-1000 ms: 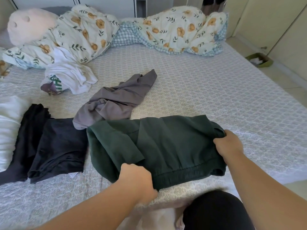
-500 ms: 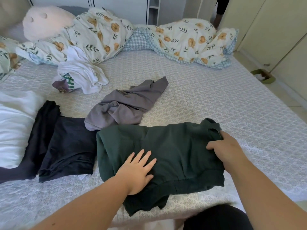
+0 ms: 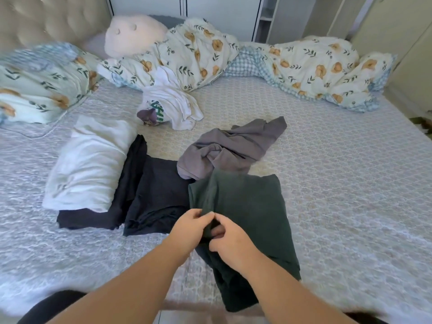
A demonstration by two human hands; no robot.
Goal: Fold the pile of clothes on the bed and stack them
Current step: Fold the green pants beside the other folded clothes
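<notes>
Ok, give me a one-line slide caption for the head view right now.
Both hands, left and right, pinch the dark green garment at its near-left edge, beside dark folded clothes on the bed.

Bright daylight, blurred edges (wide-angle warp)

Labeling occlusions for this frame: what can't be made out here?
- Head view: near edge of green garment runs under both wrists; its lower end blurs at the bed edge.
- Left hand and right hand: fingertips buried in the fold, exact grip unclear.
- White shirt: print crumpled, unreadable.
- Black garment: partly under the white folded piece.
</notes>
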